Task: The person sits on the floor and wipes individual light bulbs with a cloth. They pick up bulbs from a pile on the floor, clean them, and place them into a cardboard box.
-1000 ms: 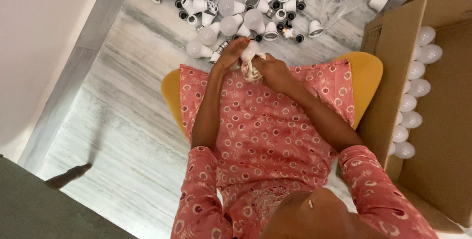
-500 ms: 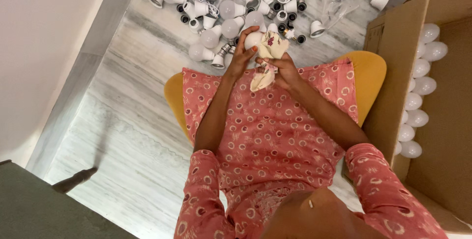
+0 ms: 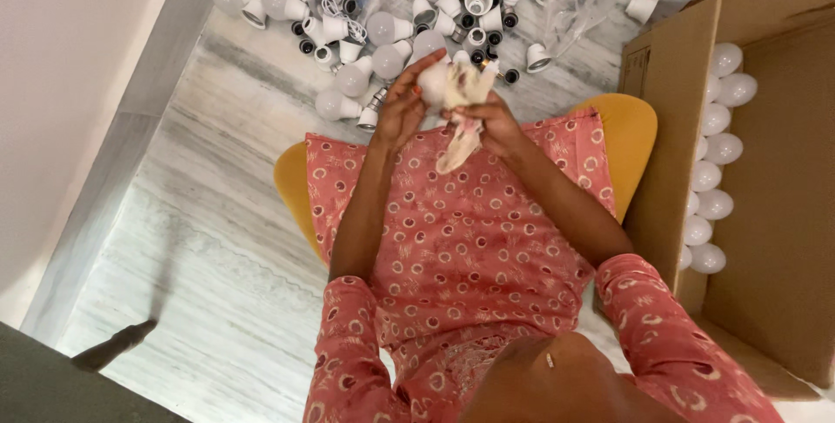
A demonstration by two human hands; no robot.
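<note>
My left hand (image 3: 402,106) grips a white bulb (image 3: 432,82) from the left side, fingers curled over its dome. A cream cloth (image 3: 461,119) with small red marks is bunched in my right hand (image 3: 492,117) and pressed against the bulb, its tail hanging down over my lap. Both hands are raised just above my knees, over the pink patterned dress (image 3: 470,240). Most of the bulb is hidden by the cloth and fingers.
A heap of white bulbs and loose bulb parts (image 3: 391,14) covers the marble floor (image 3: 217,206) ahead. An open cardboard box (image 3: 765,214) at the right holds a row of white bulbs (image 3: 709,179). A yellow cushion (image 3: 631,132) lies under me.
The hands lifted the bulb off the lap and the cloth went from hanging under it to being wrapped over its right side. The view shifted slightly.
</note>
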